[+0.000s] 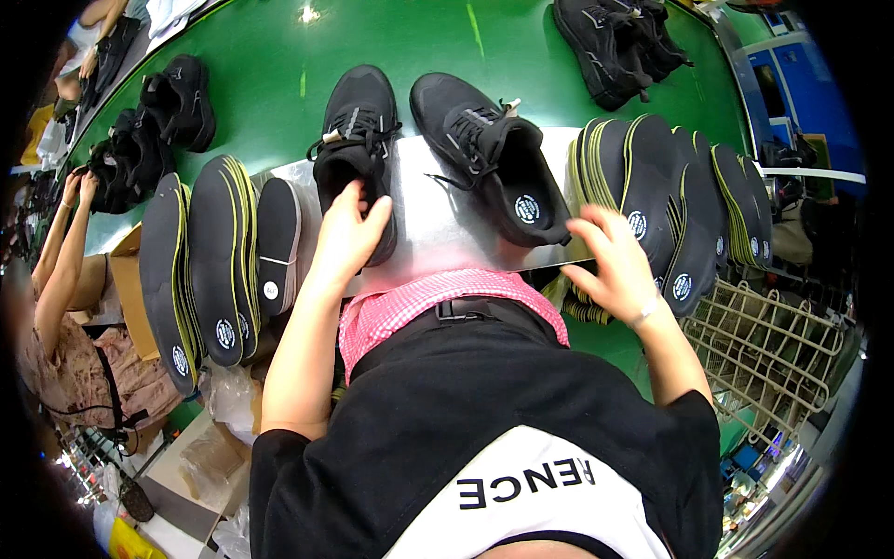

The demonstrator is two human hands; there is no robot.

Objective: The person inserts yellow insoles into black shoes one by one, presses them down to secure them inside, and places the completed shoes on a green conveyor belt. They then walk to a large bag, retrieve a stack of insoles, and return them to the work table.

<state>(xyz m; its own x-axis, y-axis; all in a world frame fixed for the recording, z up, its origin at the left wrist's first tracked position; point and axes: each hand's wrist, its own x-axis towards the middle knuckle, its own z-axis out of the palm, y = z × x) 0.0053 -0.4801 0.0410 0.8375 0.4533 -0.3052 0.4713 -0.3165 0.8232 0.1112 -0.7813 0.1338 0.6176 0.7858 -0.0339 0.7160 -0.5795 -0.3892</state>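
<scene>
Two black lace-up sneakers lie side by side in front of me, toes pointing away. My left hand (349, 233) is at the opening of the left sneaker (358, 112); its fingers reach inside, partly hidden, with the thumb held apart. The right sneaker (480, 135) leans toward the right, and a black insole with a round white print shows inside it. Just beside that sneaker's heel, my right hand (619, 270) has its thumb and fingers spread, holding nothing. Both sneakers rest partly on a shiny metal plate (438, 219).
Stacks of black insoles with yellow-green edges stand left (216, 261) and right (643, 168). More black sneakers sit on the green table (400, 33) at far left (177, 102) and far right (605, 47). A wire basket (768, 345) is lower right. Another person's hands (79, 186) touch shoes at left.
</scene>
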